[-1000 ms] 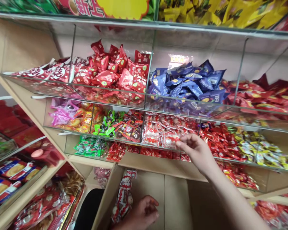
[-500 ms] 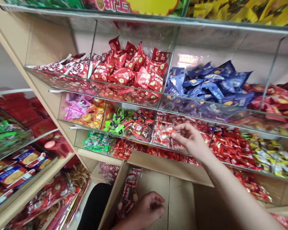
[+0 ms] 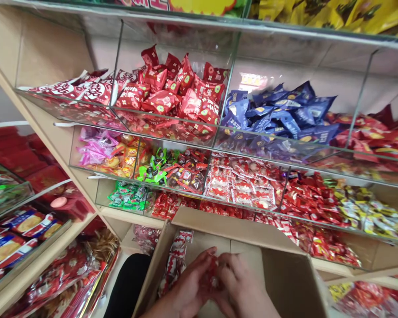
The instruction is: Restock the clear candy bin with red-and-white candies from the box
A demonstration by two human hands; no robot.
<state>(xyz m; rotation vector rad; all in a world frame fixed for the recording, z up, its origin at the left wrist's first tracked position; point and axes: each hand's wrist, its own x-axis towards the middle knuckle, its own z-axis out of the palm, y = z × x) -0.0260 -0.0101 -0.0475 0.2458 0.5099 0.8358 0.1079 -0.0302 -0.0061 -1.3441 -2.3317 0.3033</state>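
Observation:
Over the open cardboard box [image 3: 225, 219], my left hand [image 3: 194, 282] and my right hand [image 3: 240, 282] come together with curled fingers. Between them is a small red candy packet [image 3: 213, 271], partly hidden and blurred, pinched by both hands. Against the box's left inner wall lie several red-and-white candy packets [image 3: 175, 254]. Behind the box, a glass-fronted shelf compartment [image 3: 240, 181] holds rows of similar red-and-white packets.
Blue packets [image 3: 281, 112] and red packets [image 3: 182, 90] fill the shelf above. Red candies [image 3: 313, 196] and yellow-wrapped candies [image 3: 371, 212] lie to the right. Glass dividers and front panels edge each compartment. A black-clothed knee [image 3: 129, 282] is left of the box.
My right hand has come down from the red-and-white candy compartment to meet my left hand over the box. A red packet now shows between them. The view has shifted slightly.

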